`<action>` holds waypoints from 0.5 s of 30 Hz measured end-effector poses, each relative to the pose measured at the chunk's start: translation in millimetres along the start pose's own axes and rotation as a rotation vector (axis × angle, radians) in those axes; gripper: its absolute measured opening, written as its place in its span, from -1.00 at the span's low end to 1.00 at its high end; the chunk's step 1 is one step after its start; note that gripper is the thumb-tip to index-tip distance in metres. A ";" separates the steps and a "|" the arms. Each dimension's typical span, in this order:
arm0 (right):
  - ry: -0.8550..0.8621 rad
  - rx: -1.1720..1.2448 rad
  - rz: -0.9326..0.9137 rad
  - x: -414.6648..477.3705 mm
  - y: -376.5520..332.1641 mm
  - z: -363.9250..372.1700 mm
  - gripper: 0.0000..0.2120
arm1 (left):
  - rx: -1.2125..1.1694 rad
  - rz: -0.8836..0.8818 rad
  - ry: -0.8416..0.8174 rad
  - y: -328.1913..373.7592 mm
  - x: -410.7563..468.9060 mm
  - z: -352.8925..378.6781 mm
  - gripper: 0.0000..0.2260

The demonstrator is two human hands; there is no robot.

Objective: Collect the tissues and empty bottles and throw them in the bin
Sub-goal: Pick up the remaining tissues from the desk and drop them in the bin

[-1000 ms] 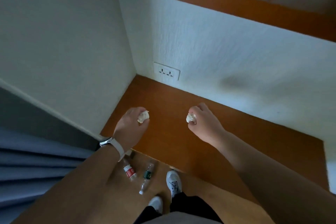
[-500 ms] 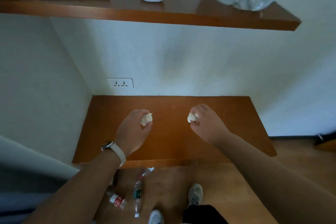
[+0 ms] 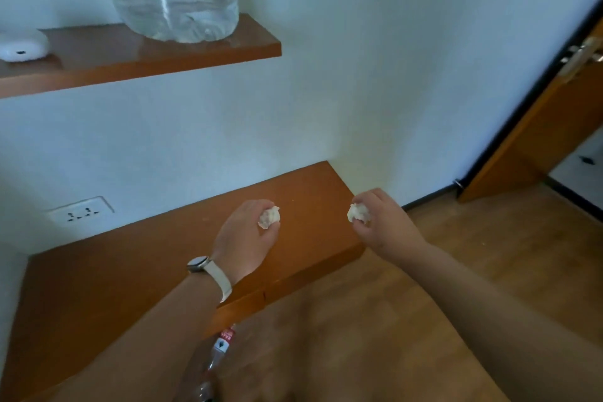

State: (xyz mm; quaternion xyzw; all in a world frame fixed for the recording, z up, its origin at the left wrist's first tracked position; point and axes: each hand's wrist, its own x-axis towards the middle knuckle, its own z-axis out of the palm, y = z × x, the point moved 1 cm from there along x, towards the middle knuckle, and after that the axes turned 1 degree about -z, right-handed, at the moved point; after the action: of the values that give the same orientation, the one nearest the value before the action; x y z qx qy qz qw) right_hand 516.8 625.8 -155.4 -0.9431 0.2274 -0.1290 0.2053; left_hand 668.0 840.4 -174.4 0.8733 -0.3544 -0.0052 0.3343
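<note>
now the left hand (image 3: 246,240) grips one crumpled tissue (image 3: 269,218) above the bench (image 3: 137,271), and the right hand (image 3: 380,223) grips another crumpled tissue (image 3: 357,213) just beside its edge.

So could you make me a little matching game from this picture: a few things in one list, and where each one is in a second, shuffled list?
Things:
1. large water bottle
2. small bottle
3. tissues
4. watch

Places:
A. strapped on just behind the left hand
B. on the floor
C. one gripped in the left hand, one in the right hand
D. on the upper shelf

Pairs: 1-D, 2-B, 3-C, 4-A.
</note>
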 end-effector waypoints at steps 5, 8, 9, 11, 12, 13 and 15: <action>0.087 0.006 0.048 -38.1 85.4 -62.4 -0.69 | -0.032 0.126 -0.048 95.7 8.4 61.5 -0.70; 0.130 -0.003 0.099 -62.6 136.6 -94.2 -0.68 | -0.020 0.221 -0.092 149.6 14.5 97.5 -0.71; 0.145 -0.001 0.112 -70.8 152.7 -103.4 -0.68 | -0.023 0.247 -0.109 166.3 16.1 108.7 -0.72; 0.172 0.009 0.138 -87.2 184.0 -121.1 -0.73 | -0.016 0.298 -0.142 198.6 19.8 131.3 -0.73; 0.187 0.012 0.152 -95.6 199.4 -129.7 -0.77 | -0.006 0.324 -0.160 214.4 21.7 142.8 -0.73; 0.203 0.011 0.166 -103.7 213.8 -138.0 -0.79 | 0.005 0.346 -0.178 229.5 23.4 153.8 -0.73; 0.216 -0.004 0.212 -120.7 242.5 -153.5 -0.73 | 0.020 0.393 -0.209 259.6 26.3 175.7 -0.72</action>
State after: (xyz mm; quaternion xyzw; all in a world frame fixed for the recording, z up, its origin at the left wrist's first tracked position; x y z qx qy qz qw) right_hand 269.8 436.5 -146.2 -0.8949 0.3466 -0.2071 0.1901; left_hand 484.7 585.7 -152.3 0.7854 -0.5505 -0.0270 0.2817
